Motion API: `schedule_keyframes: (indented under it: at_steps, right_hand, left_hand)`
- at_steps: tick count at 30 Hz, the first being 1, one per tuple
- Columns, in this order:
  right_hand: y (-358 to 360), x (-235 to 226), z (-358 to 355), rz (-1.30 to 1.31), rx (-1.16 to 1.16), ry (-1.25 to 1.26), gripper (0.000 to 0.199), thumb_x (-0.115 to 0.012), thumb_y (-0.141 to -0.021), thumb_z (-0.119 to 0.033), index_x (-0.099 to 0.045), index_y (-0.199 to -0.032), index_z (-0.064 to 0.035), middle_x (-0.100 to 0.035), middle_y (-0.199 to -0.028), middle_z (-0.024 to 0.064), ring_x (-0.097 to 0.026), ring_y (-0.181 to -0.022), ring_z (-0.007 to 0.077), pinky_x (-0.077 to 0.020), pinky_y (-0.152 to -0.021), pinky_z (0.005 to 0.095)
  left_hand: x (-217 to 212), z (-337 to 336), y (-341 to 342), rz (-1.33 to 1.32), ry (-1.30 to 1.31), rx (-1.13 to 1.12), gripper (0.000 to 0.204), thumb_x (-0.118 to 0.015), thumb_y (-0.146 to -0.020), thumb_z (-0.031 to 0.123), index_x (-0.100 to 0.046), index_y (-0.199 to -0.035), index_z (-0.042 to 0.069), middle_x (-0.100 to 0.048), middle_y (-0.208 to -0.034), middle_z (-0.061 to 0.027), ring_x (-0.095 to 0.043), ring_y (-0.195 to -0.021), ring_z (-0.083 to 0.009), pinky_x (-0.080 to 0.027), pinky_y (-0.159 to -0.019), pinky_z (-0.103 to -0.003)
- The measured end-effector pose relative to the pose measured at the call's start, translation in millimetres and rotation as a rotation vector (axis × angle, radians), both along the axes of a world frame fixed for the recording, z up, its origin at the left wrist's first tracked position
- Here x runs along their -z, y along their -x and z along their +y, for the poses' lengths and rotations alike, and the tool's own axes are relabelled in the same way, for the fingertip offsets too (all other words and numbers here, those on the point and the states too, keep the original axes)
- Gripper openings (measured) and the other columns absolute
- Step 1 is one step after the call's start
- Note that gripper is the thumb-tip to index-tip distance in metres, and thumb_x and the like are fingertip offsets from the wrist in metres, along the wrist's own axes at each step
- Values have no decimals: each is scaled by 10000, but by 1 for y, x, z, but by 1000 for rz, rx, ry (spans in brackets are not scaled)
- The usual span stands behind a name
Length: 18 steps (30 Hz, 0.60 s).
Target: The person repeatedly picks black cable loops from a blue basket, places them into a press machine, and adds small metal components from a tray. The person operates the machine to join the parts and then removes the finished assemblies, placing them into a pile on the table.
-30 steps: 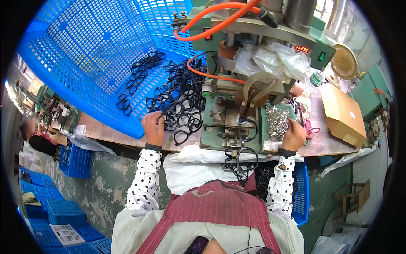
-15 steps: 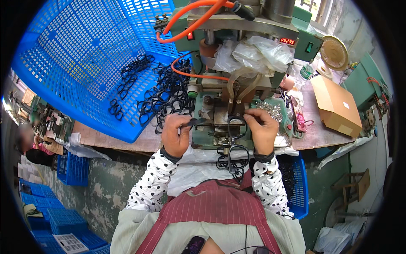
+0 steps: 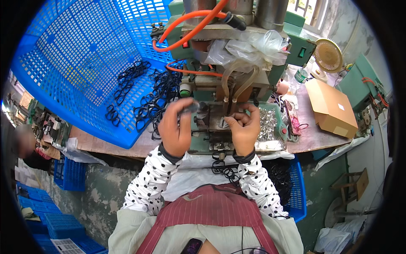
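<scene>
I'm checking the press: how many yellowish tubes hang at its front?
2 in view: the left tube and the right tube, both curving down below the plastic bag, which may hide more.

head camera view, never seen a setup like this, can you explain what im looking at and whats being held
This is a wide fisheye view looking down from a person's head, so straight edges bend. There is no robot: the left hand and right hand are the person's own. Before them stands a machine with orange hoses. On the table are a blue basket with dark glasses-like frames, small silvery pieces and a cardboard box. The left hand holds a dark piece, too blurred to identify. The right hand's grip is at the metal fixture; its contents are unclear.
</scene>
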State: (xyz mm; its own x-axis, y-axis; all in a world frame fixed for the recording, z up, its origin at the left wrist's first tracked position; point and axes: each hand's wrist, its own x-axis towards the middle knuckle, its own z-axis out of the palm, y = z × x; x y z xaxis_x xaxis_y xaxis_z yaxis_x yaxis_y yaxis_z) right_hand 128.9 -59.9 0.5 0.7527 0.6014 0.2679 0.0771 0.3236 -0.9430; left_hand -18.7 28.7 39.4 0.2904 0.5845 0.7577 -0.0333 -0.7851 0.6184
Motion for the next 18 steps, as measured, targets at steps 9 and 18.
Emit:
schedule_keyframes:
  at_steps: [9,18]
  right_hand:
    - [-18,9,-2,-233,90,102,416,-713,-765,-43,-547,-1144,-3,-673,-889,119,-640,-719,146,-494,-638,273]
    - [-153,80,-74,-454,319,657,318,-756,-755,-273,-653,-988,-84,-697,-849,124,-655,-792,334,-503,-692,448]
  left_hand:
    - [22,-23,-10,150,-510,435,558,-638,-660,-77,-579,-1205,27,-628,-1154,-136,-616,-1035,-287,-488,-917,-441]
    - [54,-22,-23,324,-562,562,469,-621,-744,-28,-569,-1209,9,-555,-1273,-159,-578,-1109,-309,-468,-982,-470]
